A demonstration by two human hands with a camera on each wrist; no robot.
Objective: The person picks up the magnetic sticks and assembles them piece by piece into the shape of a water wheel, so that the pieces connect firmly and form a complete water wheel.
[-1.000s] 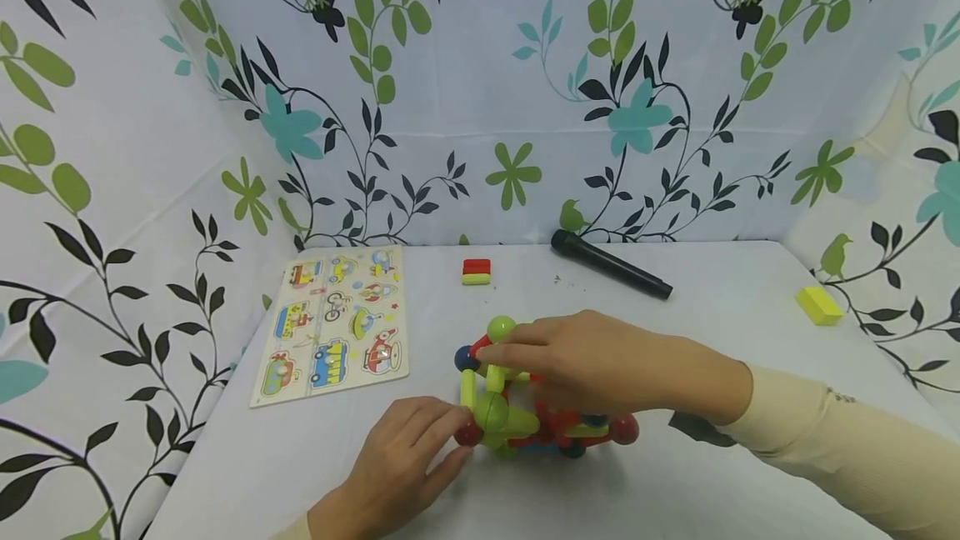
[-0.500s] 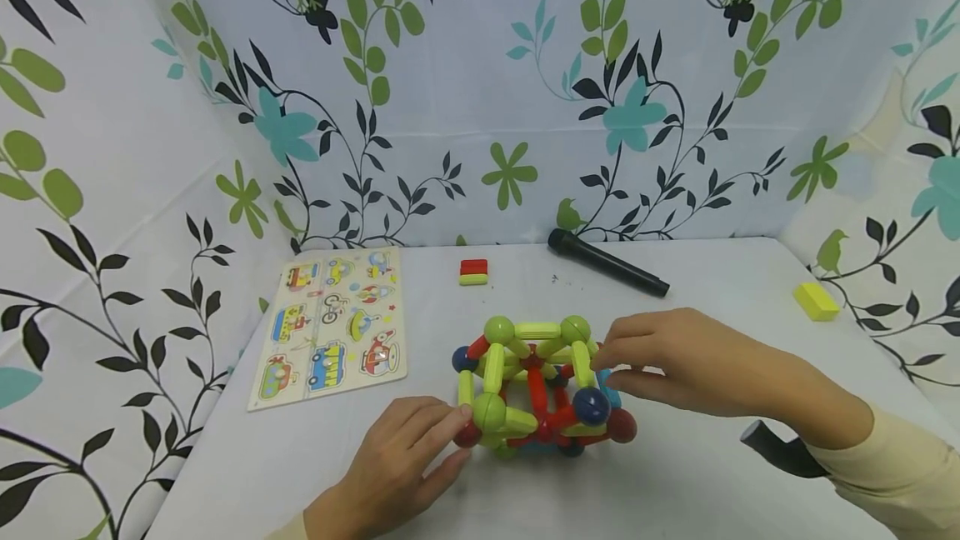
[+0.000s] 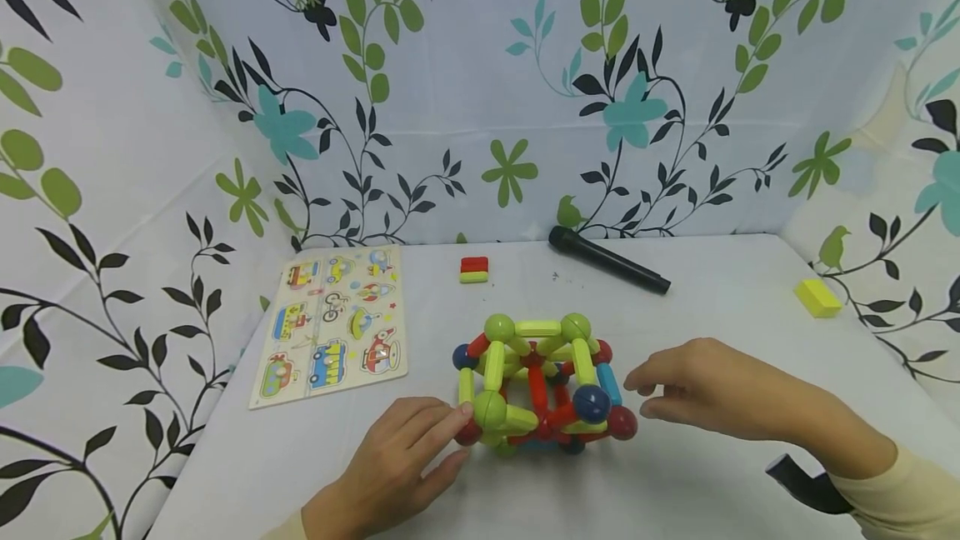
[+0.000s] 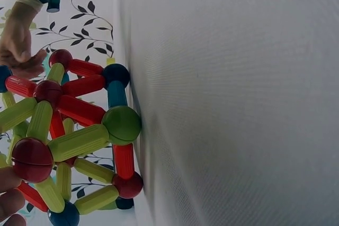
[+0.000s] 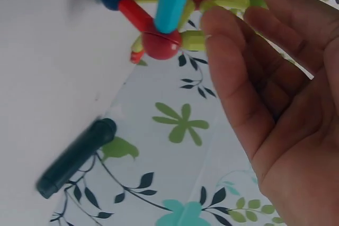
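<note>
A magnetic ball-and-stick structure stands on the white table, built of green, red and blue rods joined by coloured balls. My left hand rests at its left side, fingertips touching a red ball at a lower corner. The thumb lies below that ball in the head view; its contact cannot be made out. To the right of the structure is my right hand, fingers loosely bent and holding nothing. A small gap separates it from the blue rod and the red corner ball.
Behind the structure lie short red and green rods and a black microphone-shaped stick. A wooden picture puzzle board is at the left, a yellow block near the right edge. Patterned cloth hangs around the table.
My right hand has come off the top of the structure and drawn away to the right, uncovering its upper balls and rods. My left hand and the structure keep their places.
</note>
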